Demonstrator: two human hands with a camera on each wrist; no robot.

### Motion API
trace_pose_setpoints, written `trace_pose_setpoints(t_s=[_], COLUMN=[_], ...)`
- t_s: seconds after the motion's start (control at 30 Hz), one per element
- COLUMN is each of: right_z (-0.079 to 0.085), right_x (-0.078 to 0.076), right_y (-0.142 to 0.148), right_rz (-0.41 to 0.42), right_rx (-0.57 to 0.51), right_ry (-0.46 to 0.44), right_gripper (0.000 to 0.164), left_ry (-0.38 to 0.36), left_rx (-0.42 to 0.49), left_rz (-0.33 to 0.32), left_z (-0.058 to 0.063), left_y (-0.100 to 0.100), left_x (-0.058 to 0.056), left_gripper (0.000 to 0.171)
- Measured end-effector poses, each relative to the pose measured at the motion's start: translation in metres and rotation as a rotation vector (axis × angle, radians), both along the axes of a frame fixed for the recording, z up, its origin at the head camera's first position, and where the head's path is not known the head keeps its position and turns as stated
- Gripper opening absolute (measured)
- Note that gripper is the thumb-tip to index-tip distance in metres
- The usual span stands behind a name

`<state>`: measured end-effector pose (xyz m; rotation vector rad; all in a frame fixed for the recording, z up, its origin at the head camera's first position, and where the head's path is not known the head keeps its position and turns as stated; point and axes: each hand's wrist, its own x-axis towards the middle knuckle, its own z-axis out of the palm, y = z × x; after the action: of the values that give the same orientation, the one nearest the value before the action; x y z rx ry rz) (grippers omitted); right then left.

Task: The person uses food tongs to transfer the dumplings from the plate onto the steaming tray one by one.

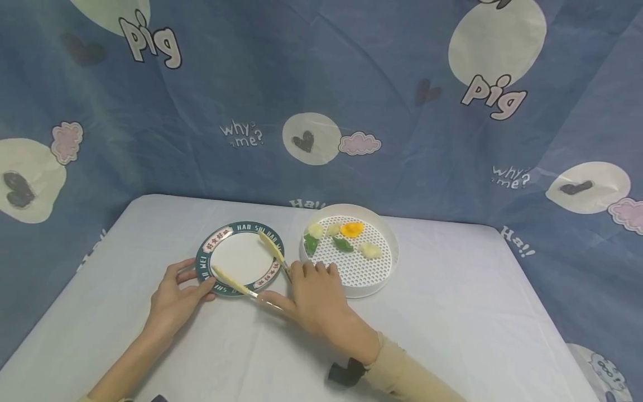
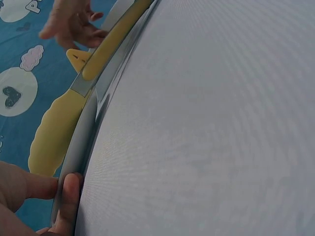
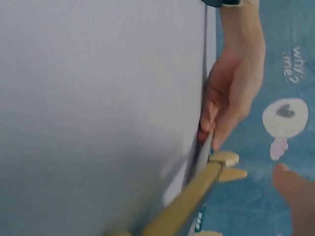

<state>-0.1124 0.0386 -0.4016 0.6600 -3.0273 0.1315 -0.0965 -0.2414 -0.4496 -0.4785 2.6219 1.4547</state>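
My left hand [image 1: 173,301] pinches the left rim of a white plate [image 1: 241,257] with a green lettered border. In the left wrist view, the thumb and fingers of that hand [image 2: 37,196] lie on either face of the plate [image 2: 83,125], seen edge-on. The right hand [image 1: 318,298] holds yellow-tipped tongs [image 1: 271,245], their two arms spread apart over the plate. Nothing shows between the yellow tips. One tong tip [image 2: 54,132] looks broad and wavy-edged up close. In the right wrist view the tongs [image 3: 187,199] are partly blurred.
Right of the plate stands a round white basket [image 1: 390,259] with a perforated bottom. Several food-like pieces lie in it, among them an orange-yellow piece [image 1: 352,229], a green piece [image 1: 344,244] and a pale piece [image 1: 370,250]. A blue printed curtain [image 1: 402,167] hangs behind the white-covered table [image 1: 462,324].
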Motion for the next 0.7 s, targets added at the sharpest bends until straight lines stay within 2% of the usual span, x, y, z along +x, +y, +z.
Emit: trace_pose_setpoints(t_s=[0.13, 0.23, 0.5, 0.6, 0.7], right_z=[0.003, 0.002, 0.005, 0.007, 0.010], right_x=[-0.004, -0.007, -0.011, -0.014, -0.016], right_y=[0.011, 0.020, 0.053, 0.069, 0.085], right_rz=[0.044, 0.064, 0.028, 0.000, -0.028], right_rx=[-0.114, -0.146, -0.128, -0.137, -0.142], right_ry=[0.058, 0.076, 0.077, 0.098, 0.117], right_gripper=[0.073, 0.068, 0.084, 0.086, 0.085], left_ry=[0.000, 0.004, 0.020, 0.037, 0.086], left_rx=[-0.002, -0.002, -0.017, -0.061, -0.132], left_rz=[0.002, 0.003, -0.002, 0.006, 0.043], left_z=[-0.001, -0.002, 0.001, 0.004, 0.010], left_y=[-0.001, -0.001, 0.002, 0.006, 0.010], left_x=[-0.001, -0.001, -0.001, 0.000, 0.000], left_gripper=[0.095, 0.094, 0.091, 0.088, 0.084])
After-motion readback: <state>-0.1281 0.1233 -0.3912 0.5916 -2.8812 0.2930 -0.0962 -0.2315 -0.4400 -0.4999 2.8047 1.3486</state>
